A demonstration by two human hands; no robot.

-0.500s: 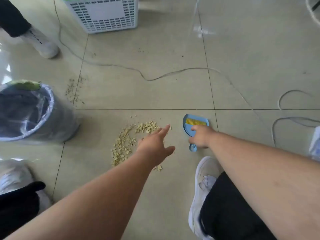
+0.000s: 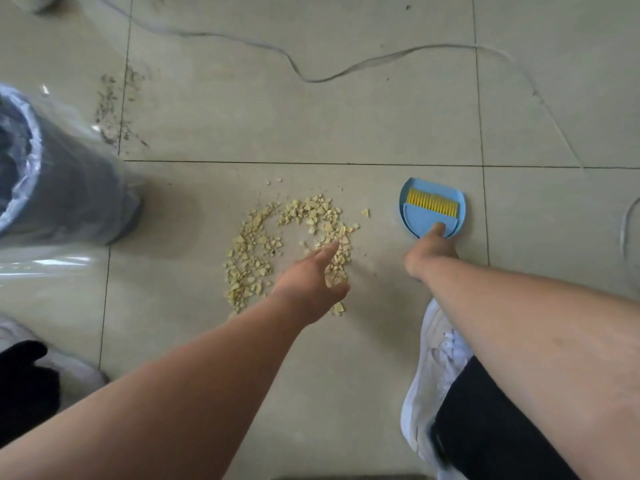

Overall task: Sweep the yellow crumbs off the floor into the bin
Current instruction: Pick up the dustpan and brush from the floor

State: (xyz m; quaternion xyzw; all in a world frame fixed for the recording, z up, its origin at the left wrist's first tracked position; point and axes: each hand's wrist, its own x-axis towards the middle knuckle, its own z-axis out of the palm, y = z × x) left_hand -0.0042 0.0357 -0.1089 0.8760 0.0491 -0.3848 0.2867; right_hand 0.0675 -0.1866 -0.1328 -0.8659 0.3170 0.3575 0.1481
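The yellow crumbs (image 2: 291, 244) lie in a curved heap on the tile floor (image 2: 346, 126), bin (image 2: 52, 188) well to their left. Your left hand (image 2: 311, 275) hovers over them, fingers spread and empty. Your right hand (image 2: 431, 252) grips the blue dustpan (image 2: 431, 216), brush (image 2: 431, 202) nested inside.

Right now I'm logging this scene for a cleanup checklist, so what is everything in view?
crumbs: one scattered pile, yellow, mid-floor under the left hand
dustpan: one, blue, on the floor right of the crumbs
brush: one, blue with yellow bristles, nested in the dustpan
bin: one, dark with a clear liner, left edge
debris: one patch, greyish, beside the bin
cables: at least two, pale, across the top and at the right edge
floor: beige tiles
shoes: two, white, bottom right and bottom left
left hand: open, over the crumbs
right hand: at the dustpan's handle end, grip unclear
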